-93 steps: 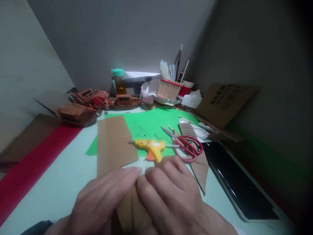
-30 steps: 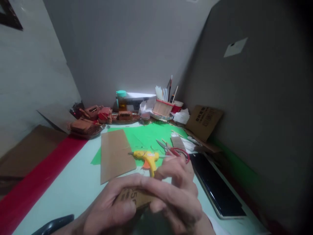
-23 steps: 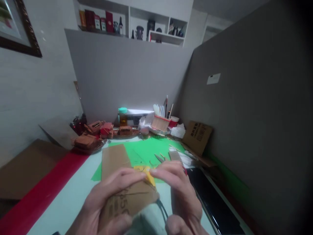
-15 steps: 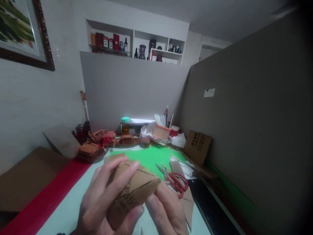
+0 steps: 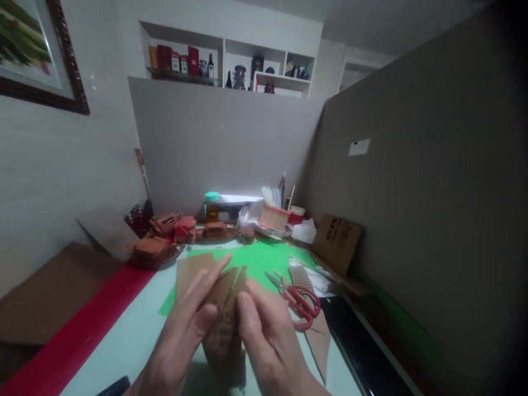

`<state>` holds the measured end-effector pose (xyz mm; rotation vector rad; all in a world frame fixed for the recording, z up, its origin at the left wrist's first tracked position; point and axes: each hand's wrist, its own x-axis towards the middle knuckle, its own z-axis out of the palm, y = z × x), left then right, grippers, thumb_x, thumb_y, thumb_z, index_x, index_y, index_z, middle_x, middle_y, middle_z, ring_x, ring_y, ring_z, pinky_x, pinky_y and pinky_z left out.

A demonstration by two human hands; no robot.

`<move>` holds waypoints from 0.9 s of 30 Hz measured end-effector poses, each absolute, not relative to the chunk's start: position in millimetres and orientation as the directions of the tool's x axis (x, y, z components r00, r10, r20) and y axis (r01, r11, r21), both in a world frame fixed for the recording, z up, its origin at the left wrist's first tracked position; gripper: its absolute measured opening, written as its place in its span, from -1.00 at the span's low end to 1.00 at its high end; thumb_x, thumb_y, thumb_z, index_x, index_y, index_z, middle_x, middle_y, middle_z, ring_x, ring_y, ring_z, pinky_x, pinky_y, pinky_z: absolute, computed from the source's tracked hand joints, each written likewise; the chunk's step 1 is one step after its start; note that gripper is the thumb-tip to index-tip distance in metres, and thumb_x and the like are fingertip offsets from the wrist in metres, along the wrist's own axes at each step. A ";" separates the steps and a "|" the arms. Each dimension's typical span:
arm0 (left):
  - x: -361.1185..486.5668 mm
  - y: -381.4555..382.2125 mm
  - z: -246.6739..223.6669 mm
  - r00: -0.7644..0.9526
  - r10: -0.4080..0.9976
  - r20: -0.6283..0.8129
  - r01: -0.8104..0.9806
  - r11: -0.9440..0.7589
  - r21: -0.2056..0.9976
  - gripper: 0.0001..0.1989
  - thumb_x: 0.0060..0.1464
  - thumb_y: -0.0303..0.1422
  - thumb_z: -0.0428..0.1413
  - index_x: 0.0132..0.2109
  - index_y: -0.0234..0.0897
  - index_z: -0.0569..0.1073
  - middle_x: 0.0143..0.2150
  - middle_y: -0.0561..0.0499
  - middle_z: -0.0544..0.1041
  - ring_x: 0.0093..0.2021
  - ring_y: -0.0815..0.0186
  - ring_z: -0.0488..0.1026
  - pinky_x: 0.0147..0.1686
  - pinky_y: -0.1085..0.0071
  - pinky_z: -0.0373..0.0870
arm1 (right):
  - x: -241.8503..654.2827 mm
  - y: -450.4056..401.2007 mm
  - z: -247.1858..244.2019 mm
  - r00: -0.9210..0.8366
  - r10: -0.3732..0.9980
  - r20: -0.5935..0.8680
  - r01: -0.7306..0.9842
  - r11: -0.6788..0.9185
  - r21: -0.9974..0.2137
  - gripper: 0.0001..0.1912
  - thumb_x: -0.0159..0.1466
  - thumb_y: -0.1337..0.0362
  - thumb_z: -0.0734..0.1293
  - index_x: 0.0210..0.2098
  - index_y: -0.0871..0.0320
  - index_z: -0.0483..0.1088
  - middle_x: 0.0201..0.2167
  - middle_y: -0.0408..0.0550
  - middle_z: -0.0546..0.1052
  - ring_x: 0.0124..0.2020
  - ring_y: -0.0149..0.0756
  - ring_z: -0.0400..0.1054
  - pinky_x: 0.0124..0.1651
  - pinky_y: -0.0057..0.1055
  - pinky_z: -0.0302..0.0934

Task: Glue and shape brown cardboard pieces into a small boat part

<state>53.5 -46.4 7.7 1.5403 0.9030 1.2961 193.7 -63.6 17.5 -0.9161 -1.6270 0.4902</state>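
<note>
A folded brown cardboard piece [image 5: 223, 333], with dark printing on its face, is between my hands above the pale table. My left hand [image 5: 183, 324] grips its left side, index finger stretched along it and thumb bent on the near face. At the piece's right edge, my right hand [image 5: 268, 335] pinches a narrow flap between thumb and fingers. A slit shows between flap and body near the top. Just right of my right hand lie red-handled scissors [image 5: 293, 297], blades pointing away to the left.
Flat cardboard [image 5: 192, 270] lies on the green sheet [image 5: 259, 256]. A pointed cardboard offcut [image 5: 318, 344] and a long black panel [image 5: 355, 344] lie at right. Brown model boats [image 5: 154, 250] stand at back left, a printed cardboard piece [image 5: 336, 239] at back right. Grey partitions [image 5: 226, 137] enclose the table.
The cardboard piece has turned from slanting to nearly upright, its flap now standing apart at the top. My right hand has moved up and left along its edge.
</note>
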 end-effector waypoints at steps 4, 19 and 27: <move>43.1 -43.3 10.4 0.176 0.944 0.279 -0.010 -0.282 0.959 -0.68 0.14 -0.09 0.21 0.04 0.09 0.53 0.14 0.15 0.51 0.21 0.20 0.32 0.17 0.43 0.17 | 198.0 -59.3 17.6 -0.176 0.869 0.463 0.277 0.495 -0.823 -0.66 0.43 0.17 0.04 -0.45 0.11 0.13 -0.50 -0.16 0.26 -0.46 -0.37 0.15 -0.39 -0.41 0.07; 36.0 -32.9 -12.0 0.265 0.957 -0.120 0.073 0.104 0.992 -0.77 0.05 -0.14 0.30 -0.27 -0.15 0.49 -0.38 0.12 0.46 -0.36 0.34 0.40 -0.43 0.59 0.40 | 200.9 -52.2 -24.1 -0.250 0.887 0.389 0.253 0.448 -0.858 -0.68 0.43 0.29 0.04 -0.48 0.07 -0.04 -0.49 -0.15 0.30 -0.46 -0.38 0.15 -0.34 -0.36 0.00; 45.6 -44.1 -7.1 0.086 0.965 -0.247 0.066 0.242 0.968 -0.72 -0.12 -0.10 0.37 -0.36 -0.08 0.48 -0.47 0.20 0.45 -0.42 0.39 0.35 -0.45 0.62 0.31 | 198.8 -53.4 -29.0 -0.226 0.894 0.386 0.246 0.436 -0.866 -0.67 0.38 0.33 0.07 -0.52 0.09 -0.02 -0.58 -0.22 0.17 -0.55 -0.43 0.04 -0.42 -0.38 -0.07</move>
